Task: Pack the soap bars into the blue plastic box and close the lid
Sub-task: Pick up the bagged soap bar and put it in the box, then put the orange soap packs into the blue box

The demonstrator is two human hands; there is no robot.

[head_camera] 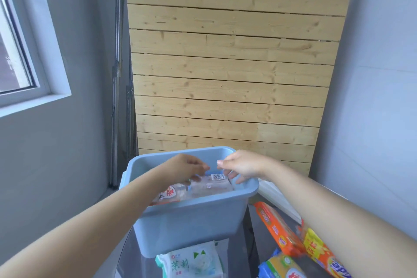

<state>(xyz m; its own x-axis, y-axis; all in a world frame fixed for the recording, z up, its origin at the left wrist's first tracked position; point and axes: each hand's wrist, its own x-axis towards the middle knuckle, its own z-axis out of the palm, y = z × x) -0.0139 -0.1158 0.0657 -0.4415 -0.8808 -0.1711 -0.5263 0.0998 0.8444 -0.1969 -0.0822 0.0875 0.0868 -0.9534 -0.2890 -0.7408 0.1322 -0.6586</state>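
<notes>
The blue plastic box (191, 223) stands open on a dark table, straight ahead of me. Inside it lies a clear-wrapped soap pack (209, 185) with a barcode label, beside a red-printed pack (168, 194). My left hand (185, 168) and my right hand (242, 167) are both over the box, fingers curled down onto the clear-wrapped pack's upper edge, seemingly pinching its wrapper. Their fingertips almost meet above the barcode. No lid sits on the box.
A white-and-green soap pack (191, 262) lies in front of the box. To its right lie an orange pack (277, 230), a yellow-and-orange pack (320, 253) and a blue-and-yellow pack (282, 266). A white ribbed panel (277, 198) lies behind them. A wooden slatted wall stands behind the box.
</notes>
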